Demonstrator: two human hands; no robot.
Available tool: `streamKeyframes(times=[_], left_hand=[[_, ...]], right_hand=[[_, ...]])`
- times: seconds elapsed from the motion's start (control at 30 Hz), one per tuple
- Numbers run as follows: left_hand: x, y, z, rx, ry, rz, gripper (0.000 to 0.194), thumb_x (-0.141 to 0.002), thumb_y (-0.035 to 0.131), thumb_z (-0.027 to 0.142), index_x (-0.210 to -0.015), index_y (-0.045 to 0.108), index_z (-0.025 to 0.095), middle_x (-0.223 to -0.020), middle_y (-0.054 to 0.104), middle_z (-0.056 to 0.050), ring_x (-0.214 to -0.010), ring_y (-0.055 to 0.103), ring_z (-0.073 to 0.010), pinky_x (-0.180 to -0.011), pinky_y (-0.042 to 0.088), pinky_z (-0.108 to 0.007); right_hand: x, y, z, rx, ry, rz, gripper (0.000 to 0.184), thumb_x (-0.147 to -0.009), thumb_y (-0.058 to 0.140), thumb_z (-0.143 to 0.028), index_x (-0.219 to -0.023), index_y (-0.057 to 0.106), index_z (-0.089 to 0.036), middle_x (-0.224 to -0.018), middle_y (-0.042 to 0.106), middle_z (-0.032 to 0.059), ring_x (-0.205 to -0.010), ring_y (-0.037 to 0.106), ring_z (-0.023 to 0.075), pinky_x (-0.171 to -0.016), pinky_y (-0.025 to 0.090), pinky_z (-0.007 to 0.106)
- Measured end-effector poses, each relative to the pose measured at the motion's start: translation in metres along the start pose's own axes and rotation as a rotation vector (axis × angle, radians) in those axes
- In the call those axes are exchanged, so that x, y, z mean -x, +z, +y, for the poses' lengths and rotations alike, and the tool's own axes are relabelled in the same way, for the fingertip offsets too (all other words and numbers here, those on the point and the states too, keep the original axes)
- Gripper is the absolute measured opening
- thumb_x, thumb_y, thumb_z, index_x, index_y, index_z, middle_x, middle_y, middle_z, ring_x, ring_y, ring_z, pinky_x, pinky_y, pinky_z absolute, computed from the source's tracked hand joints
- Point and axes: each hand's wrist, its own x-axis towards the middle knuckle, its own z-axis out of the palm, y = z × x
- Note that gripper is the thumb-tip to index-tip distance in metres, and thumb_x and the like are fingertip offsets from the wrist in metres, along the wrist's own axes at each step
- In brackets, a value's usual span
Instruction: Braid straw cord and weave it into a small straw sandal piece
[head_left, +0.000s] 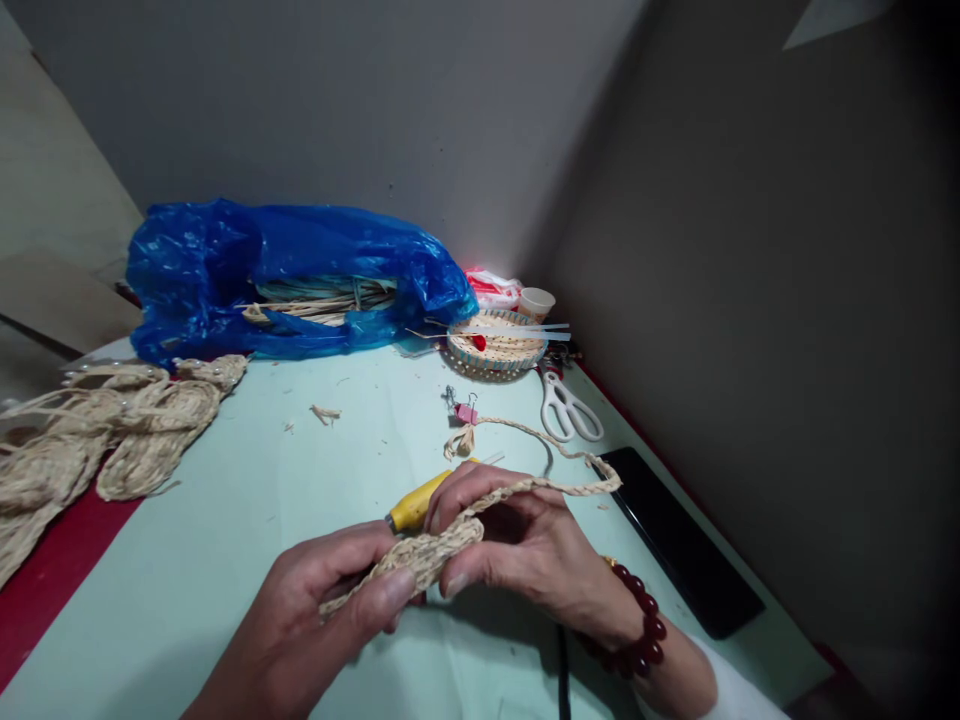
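Observation:
Between my two hands is a small coiled piece of braided straw (431,552), held above the table. My left hand (330,600) pinches its near left end between thumb and fingers. My right hand (525,545) grips the other end, thumb below and fingers behind. A loose straw braid (577,488) runs from the piece across my right fingers, bends on the right and leads back to a pink binder clip (466,412). Just behind my fingers is a yellow glue gun (416,503), partly hidden; whether my right fingers touch it I cannot tell.
Finished-looking straw slippers (157,420) lie at left. Behind them, a blue plastic bag (202,260) holds straw strands. A small basket (495,365) with white sticks, a paper cup (537,302), white-handled scissors (570,408) and a black phone-like slab (682,545) line the right side near the wall.

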Motion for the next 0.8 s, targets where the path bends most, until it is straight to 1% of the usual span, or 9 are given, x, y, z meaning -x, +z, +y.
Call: streamKeyframes(times=[0.13, 0.23, 0.3, 0.43, 0.5, 0.57, 0.7, 0.77, 0.8], left_hand=[[-0.001, -0.001, 0.001, 0.038, -0.024, 0.005, 0.033, -0.084, 0.064, 0.048, -0.066, 0.067, 0.021, -0.063, 0.047, 0.003, -0.06, 0.039, -0.014, -0.054, 0.028, -0.028], [-0.001, -0.003, 0.003, 0.048, -0.027, -0.014, 0.033, -0.083, 0.065, 0.05, -0.066, 0.068, 0.022, -0.063, 0.046, 0.003, -0.06, 0.038, -0.014, -0.054, 0.028, -0.027], [-0.001, -0.003, 0.004, 0.012, -0.019, -0.007, 0.032, -0.082, 0.065, 0.05, -0.067, 0.068, 0.022, -0.063, 0.046, 0.004, -0.06, 0.037, -0.0138, -0.054, 0.028, -0.027], [-0.001, -0.002, 0.005, -0.065, 0.008, 0.011, 0.034, -0.083, 0.063, 0.051, -0.065, 0.066, 0.022, -0.062, 0.048, 0.004, -0.059, 0.04, -0.014, -0.055, 0.031, -0.027], [0.0, 0.001, 0.007, -0.091, 0.006, 0.04, 0.034, -0.082, 0.063, 0.05, -0.064, 0.064, 0.022, -0.062, 0.049, 0.003, -0.06, 0.042, -0.0143, -0.055, 0.032, -0.026], [0.001, 0.004, 0.009, -0.113, 0.021, 0.085, 0.031, -0.081, 0.064, 0.05, -0.064, 0.065, 0.023, -0.062, 0.053, 0.003, -0.06, 0.046, -0.0152, -0.058, 0.036, -0.026], [0.003, 0.011, 0.007, -0.034, 0.001, 0.193, 0.022, -0.076, 0.07, 0.05, -0.081, 0.073, 0.029, -0.074, 0.07, 0.003, -0.071, 0.06, -0.0183, -0.068, 0.046, -0.025], [0.004, 0.013, 0.004, 0.021, -0.01, 0.249, 0.024, -0.071, 0.076, 0.049, -0.086, 0.073, 0.031, -0.079, 0.073, 0.004, -0.076, 0.065, -0.0195, -0.072, 0.048, -0.025], [0.004, 0.013, 0.002, 0.03, -0.005, 0.268, 0.024, -0.07, 0.077, 0.048, -0.086, 0.073, 0.031, -0.078, 0.073, 0.004, -0.074, 0.065, -0.0189, -0.071, 0.048, -0.025]], right_hand=[[0.001, 0.002, 0.0, -0.04, 0.044, -0.016, 0.031, -0.071, 0.088, -0.017, -0.095, 0.069, -0.02, -0.089, 0.066, -0.0002, -0.077, 0.063, 0.0136, -0.071, 0.052, 0.026], [0.003, 0.002, -0.004, -0.079, 0.064, -0.016, 0.042, -0.07, 0.088, -0.015, -0.105, 0.066, -0.022, -0.094, 0.066, -0.0002, -0.081, 0.064, 0.0129, -0.074, 0.052, 0.023], [0.003, 0.002, -0.007, -0.095, 0.074, -0.01, 0.045, -0.071, 0.087, -0.014, -0.11, 0.065, -0.023, -0.099, 0.068, 0.0001, -0.085, 0.064, 0.0124, -0.077, 0.053, 0.022], [0.003, 0.002, -0.011, -0.053, 0.068, -0.012, 0.03, -0.077, 0.084, -0.017, -0.102, 0.069, -0.021, -0.094, 0.068, 0.0008, -0.084, 0.065, 0.0135, -0.078, 0.053, 0.023], [0.002, 0.002, -0.012, -0.032, 0.039, -0.005, 0.022, -0.077, 0.084, -0.02, -0.095, 0.072, -0.02, -0.089, 0.067, 0.0007, -0.08, 0.064, 0.0144, -0.075, 0.054, 0.025], [0.0, 0.003, -0.011, -0.018, 0.018, 0.014, 0.02, -0.075, 0.085, -0.023, -0.091, 0.073, -0.02, -0.086, 0.066, 0.0003, -0.078, 0.063, 0.0149, -0.074, 0.054, 0.026], [-0.001, 0.001, -0.01, 0.019, 0.008, 0.019, 0.018, -0.074, 0.086, -0.025, -0.087, 0.074, -0.021, -0.085, 0.067, 0.0004, -0.08, 0.062, 0.0163, -0.075, 0.052, 0.027], [-0.001, -0.001, -0.008, 0.036, 0.016, 0.012, 0.014, -0.077, 0.084, -0.024, -0.087, 0.074, -0.021, -0.085, 0.067, 0.0009, -0.081, 0.062, 0.0168, -0.076, 0.051, 0.027], [-0.001, -0.001, -0.008, 0.041, 0.024, 0.007, 0.013, -0.079, 0.082, -0.024, -0.087, 0.074, -0.02, -0.085, 0.068, 0.001, -0.082, 0.062, 0.0167, -0.076, 0.051, 0.027]])
